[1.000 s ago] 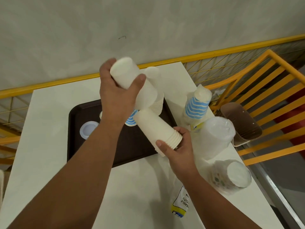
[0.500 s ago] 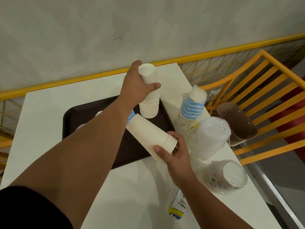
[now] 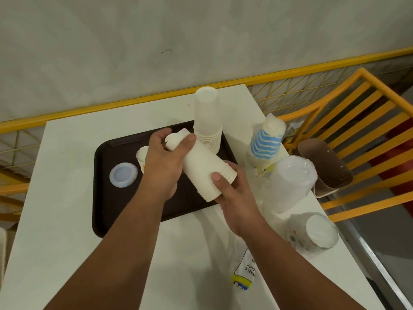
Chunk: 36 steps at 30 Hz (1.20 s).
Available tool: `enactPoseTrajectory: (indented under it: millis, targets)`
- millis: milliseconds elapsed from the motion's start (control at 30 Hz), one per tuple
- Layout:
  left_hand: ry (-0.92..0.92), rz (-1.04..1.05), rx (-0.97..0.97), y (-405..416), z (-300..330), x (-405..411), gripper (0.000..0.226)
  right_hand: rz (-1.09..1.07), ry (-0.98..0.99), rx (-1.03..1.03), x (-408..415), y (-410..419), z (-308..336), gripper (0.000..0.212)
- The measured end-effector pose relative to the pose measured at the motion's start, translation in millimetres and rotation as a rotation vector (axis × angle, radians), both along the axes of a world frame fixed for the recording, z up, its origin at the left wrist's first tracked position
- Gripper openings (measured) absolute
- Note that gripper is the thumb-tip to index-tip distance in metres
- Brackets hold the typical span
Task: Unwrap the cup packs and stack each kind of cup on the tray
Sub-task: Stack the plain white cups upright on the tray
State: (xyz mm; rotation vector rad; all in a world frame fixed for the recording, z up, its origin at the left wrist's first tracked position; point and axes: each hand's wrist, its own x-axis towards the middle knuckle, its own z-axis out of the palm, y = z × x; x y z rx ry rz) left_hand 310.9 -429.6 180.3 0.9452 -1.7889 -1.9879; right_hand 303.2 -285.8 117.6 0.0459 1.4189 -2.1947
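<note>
Both hands gripped a tilted stack of white paper cups (image 3: 207,168) above the dark tray (image 3: 107,198), left hand (image 3: 164,162) curled round its base, right hand (image 3: 232,193) at the rims, apparently ready to seat it on the upright white stack (image 3: 207,121).

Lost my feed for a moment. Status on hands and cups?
Both hands gripping: left hand on closed end, right hand on rim end of tilted white cup stack above tray. One white stack standing on tray. Wrapped packs alongside, nothing blocking.
</note>
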Motion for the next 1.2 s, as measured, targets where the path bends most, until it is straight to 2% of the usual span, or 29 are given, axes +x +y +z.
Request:
enactPoseTrajectory:
  millis: [100, 167, 233, 367, 467, 567, 700, 767, 867, 967, 1067, 1200]
  targets:
    - [-0.014, 0.070, 0.066, 1.6, -3.7, -1.1, 0.048, -0.032, 0.198, 0.219, 4.3, 2.1, -0.4, 0.068]
    - [-0.022, 0.079, 0.085, 4.9, -6.4, -1.7, 0.048, -0.063, 0.291, 0.293, 3.3, 5.2, 1.9, 0.069]
    - [-0.016, 0.048, 0.105, 6.9, -9.1, -0.8, 0.050, -0.054, 0.301, 0.263, -0.1, 8.4, 3.8, 0.070]
    - [0.022, -0.056, 0.159, 11.2, -10.8, -0.9, 0.052, -0.069, 0.187, 0.125, -2.6, 9.0, 0.0, 0.073]
    - [-0.010, 0.031, 0.129, 14.4, -9.5, -5.4, 0.047, -0.092, 0.264, 0.202, 1.6, 7.3, -1.2, 0.069]
    - [-0.024, 0.106, 0.116, 14.6, -7.7, -8.6, 0.039, -0.084, 0.373, 0.300, 1.1, 6.4, 0.1, 0.074]
    - [0.031, 0.145, -0.035, 7.6, 1.5, -16.5, 0.043, -0.095, 0.329, 0.218, 0.5, 5.8, 1.6, 0.061]
    - [0.173, 0.166, -0.175, -4.6, 11.1, -24.2, 0.051, -0.127, 0.289, 0.207, 4.0, 7.5, -1.5, 0.054]
    - [0.421, 0.047, -0.426, -13.4, 28.6, -35.3, 0.068, -0.126, 0.231, 0.234, 8.9, 10.0, -7.9, 0.054]
    - [0.546, -0.031, -0.572, -12.9, 39.2, -57.8, 0.073, -0.085, 0.216, 0.258, 12.2, 9.8, -11.0, 0.060]
    - [0.541, -0.054, -0.676, -16.5, 39.7, -86.3, 0.061, -0.048, 0.229, 0.287, 15.1, 10.0, -11.3, 0.066]
    - [0.375, -0.151, -0.803, -21.8, 23.9, -116.4, 0.053, -0.046, 0.230, 0.315, 16.1, 13.3, -14.5, 0.065]
